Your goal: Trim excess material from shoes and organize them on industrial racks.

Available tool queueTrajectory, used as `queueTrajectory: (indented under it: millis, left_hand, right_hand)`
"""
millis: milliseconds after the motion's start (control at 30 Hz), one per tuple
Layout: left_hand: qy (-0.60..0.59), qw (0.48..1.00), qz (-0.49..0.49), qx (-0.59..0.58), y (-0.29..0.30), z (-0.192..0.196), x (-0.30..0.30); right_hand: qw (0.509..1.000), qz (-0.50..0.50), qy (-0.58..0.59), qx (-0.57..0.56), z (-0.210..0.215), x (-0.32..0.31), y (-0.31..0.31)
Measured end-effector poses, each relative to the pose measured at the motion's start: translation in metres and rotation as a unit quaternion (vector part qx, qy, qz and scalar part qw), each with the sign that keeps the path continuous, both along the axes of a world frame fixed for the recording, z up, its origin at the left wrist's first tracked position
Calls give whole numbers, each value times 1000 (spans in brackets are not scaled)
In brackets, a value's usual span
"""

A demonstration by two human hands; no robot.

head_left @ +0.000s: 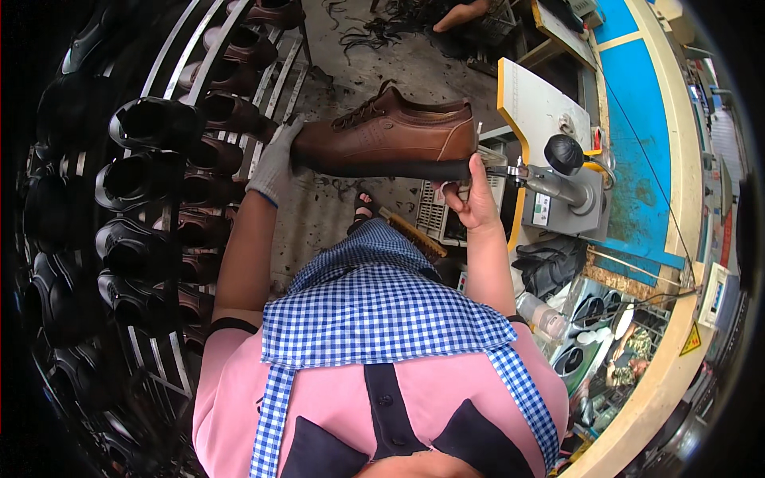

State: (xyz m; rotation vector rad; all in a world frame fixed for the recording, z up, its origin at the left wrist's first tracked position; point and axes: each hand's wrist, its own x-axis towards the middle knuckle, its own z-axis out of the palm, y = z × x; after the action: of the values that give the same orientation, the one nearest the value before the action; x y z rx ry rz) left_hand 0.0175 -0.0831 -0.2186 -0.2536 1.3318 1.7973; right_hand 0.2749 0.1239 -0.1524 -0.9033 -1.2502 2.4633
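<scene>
A brown leather lace-up shoe [390, 135] with a dark sole is held up in front of me, toe to the left and heel to the right. My left hand [276, 163], in a light grey knit glove, closes around the toe end; some fingers are hidden by the shoe. My bare right hand [472, 195] grips the sole's heel end, thumb up against the heel and fingers curled below. Just right of that hand is the metal arm of a grey bench machine [558, 191], with a black round knob [564, 154] on it.
On the left stands a metal rack [171, 56] with rows of black shoes [131, 187] and brown shoes [215, 155]. At right are a white yellow-edged board [534, 103] and a blue worktop [637, 159]. A white crate [454, 219] and a brush [410, 233] are below. Dark scraps [374, 32] litter the floor.
</scene>
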Motion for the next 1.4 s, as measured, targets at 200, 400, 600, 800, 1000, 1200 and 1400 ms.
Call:
queueTrajectory:
  millis: [200, 400, 600, 800, 1000, 1200, 1400]
  left_hand:
    - [66, 994, -51, 71, -16, 8, 6]
    - [76, 916, -32, 393, -50, -9, -11]
    - [104, 962, -4, 252, -44, -9, 1]
    - [-263, 959, -92, 56, -40, -58, 70]
    - [-144, 968, -191, -74, -35, -119, 126]
    - [27, 918, -49, -393, -89, -238, 53]
    - [175, 545, -501, -649, -143, -309, -80]
  right_hand:
    - [964, 101, 22, 246, 9, 6, 3]
    - [773, 186, 10, 606, 39, 14, -17]
    - [839, 217, -17, 498, 22, 9, -34]
    - [923, 171, -131, 318, -75, -4, -57]
    - [778, 338, -97, 520, -118, -43, -68]
    - [813, 329, -115, 466, -133, -45, -49]
    - [843, 313, -179, 400, -155, -24, -20]
